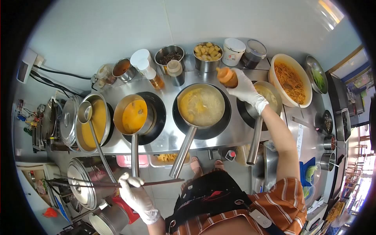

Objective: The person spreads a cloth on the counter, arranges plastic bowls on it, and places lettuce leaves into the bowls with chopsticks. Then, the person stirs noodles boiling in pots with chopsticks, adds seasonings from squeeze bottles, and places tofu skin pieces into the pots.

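My left hand (137,197), in a white glove, is closed round long dark chopsticks (166,182) at the lower left, near the saucepan handles. My gloved right hand (244,89) grips a squeeze bottle (227,77) of orange-brown sauce, tilted with its nozzle toward the back left. Below that hand, partly hidden by my wrist, is the right saucepan (255,141) with pale liquid. The middle saucepan (183,152) holds bubbling yellowish broth. In the left saucepan (134,154) is orange soup. All three are on round black burners.
At the left, a ladle (100,145) rests in a large pot (79,137) of yellow broth. Along the wall stand a tub of yellow chunks (204,65), a white lidded tub (234,53) and a dark-capped bottle (176,74). A noodle bowl (307,94) stands right.
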Available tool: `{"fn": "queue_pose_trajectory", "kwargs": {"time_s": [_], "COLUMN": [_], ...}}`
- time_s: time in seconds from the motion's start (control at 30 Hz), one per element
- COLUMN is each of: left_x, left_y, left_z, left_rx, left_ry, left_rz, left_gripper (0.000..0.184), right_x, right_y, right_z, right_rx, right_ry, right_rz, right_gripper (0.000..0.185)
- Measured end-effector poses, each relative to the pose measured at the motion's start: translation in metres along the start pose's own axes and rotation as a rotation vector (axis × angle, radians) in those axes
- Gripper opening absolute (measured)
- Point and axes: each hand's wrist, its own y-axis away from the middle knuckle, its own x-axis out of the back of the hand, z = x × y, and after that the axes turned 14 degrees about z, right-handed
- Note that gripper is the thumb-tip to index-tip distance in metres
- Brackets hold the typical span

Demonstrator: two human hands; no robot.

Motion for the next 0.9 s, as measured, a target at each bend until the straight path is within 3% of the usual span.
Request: {"fn": "queue_pose_trajectory", "kwargs": {"time_s": [0.07,0.1,0.17,0.33,0.5,0.6,0.77,0.9], "left_x": [-0.005,-0.008,-0.006,0.006,0.007,0.007,0.013,0.002], "left_y": [0.003,0.005,0.006,0.004,0.004,0.003,-0.001,0.004], "left_z": [-0.001,-0.002,-0.006,-0.005,-0.003,-0.001,-0.008,-0.007], "left_rx": [0.053,0.068,0.088,0.097,0.092,0.076,0.079,0.111], "left_ry": [0.012,0.032,0.041,0.018,0.044,0.039,0.009,0.03], "left_rz": [-0.024,-0.046,-0.065,-0.144,-0.054,-0.07,-0.132,-0.145], "left_gripper": [0.029,0.029,0.03,0.027,0.03,0.03,0.027,0.028], "right_x": [0.01,0.014,0.02,0.001,-0.012,0.006,0.021,0.022], "right_y": [0.008,0.014,0.032,0.053,0.03,0.023,0.044,0.045], "right_z": [-0.009,-0.012,-0.022,-0.023,-0.016,-0.012,-0.023,-0.023], "right_rx": [0.201,0.204,0.47,0.758,0.687,0.655,0.636,0.469], "right_ry": [0.38,0.382,0.713,1.033,1.126,1.174,1.124,0.974], "right_rz": [-0.247,-0.247,-0.353,-0.286,-0.085,-0.082,-0.258,-0.272], "right_gripper": [0.051,0.051,0.047,0.021,0.016,0.015,0.014,0.032]}}
